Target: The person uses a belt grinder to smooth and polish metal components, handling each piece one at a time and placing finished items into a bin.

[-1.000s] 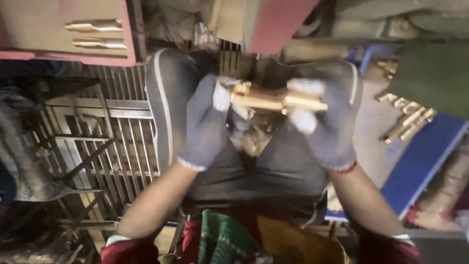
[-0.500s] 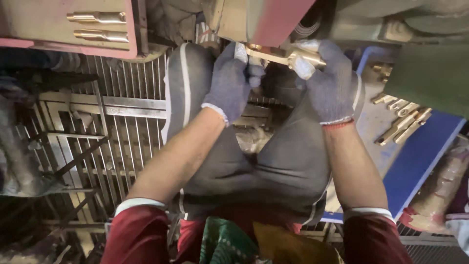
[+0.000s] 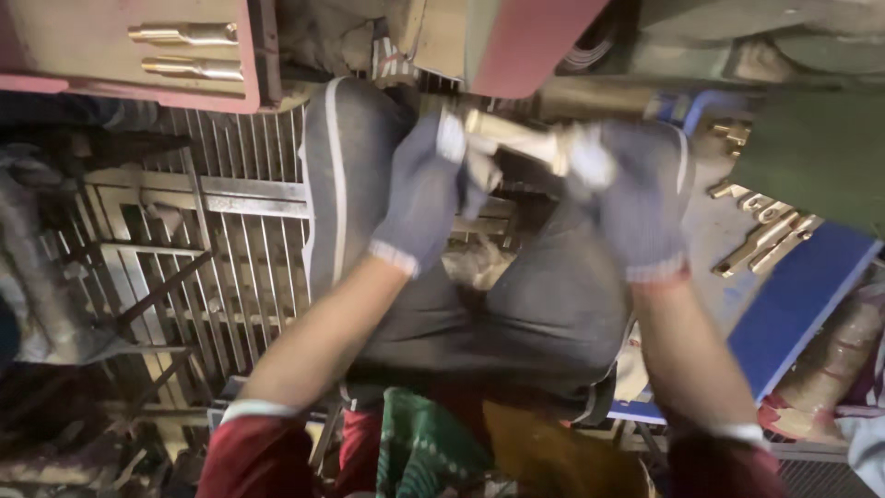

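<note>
Hands in grey knit gloves meet at the upper middle of the frame, both closed around 1 brass part (image 3: 512,138). The left hand (image 3: 426,189) wraps its fingers over the part's left end, and the right hand (image 3: 636,189) grips the right end; motion blur hides the exact finger positions. The part lies roughly level between them, tilted slightly down to the right, above the person's dark trousers (image 3: 516,314) and just below a red machine edge (image 3: 525,41) at the top of the frame. In the upper left, a red tray (image 3: 92,65) holds 2 brass rods (image 3: 189,51) lying side by side. Several more brass pieces (image 3: 761,235) lie loose at the right, next to a blue board (image 3: 797,304). A metal grate (image 3: 221,267) fills the left side of the frame beside the person's knee. Red sleeves (image 3: 253,456) show at the bottom edge.
</note>
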